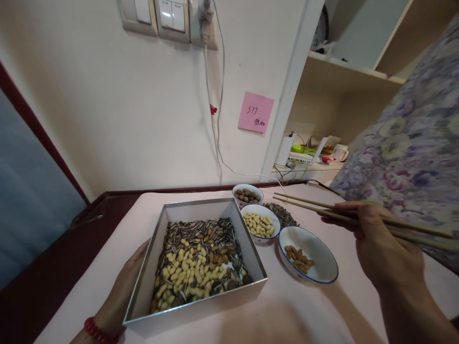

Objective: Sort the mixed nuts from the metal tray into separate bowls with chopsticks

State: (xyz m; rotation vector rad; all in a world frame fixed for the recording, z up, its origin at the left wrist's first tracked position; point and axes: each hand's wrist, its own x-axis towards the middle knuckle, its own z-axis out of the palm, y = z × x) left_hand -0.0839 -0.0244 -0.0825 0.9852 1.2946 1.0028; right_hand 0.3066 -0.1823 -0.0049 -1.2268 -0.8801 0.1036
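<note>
My right hand [387, 248] is closed round a pair of wooden chopsticks [308, 206]. Their tips are slightly apart with nothing between them, above the table near a pile of sunflower seeds [281, 215]. My left hand [124, 286], with a red bead bracelet at the wrist, holds the left side of a square metal box [256, 267]; its fingertips are partly hidden by the wall. Mixed in the box are sunflower seeds [193, 229], peanuts [190, 267], almonds [215, 258] and a few round brown nuts [247, 279].
Right of the box stand three white bowls: one with round brown nuts [247, 195], one with peanuts [260, 225], and a larger bowl [324, 260] with almonds [299, 258]. A white cable [247, 175] runs down the wall to the table. Floral cloth [398, 143] hangs at right.
</note>
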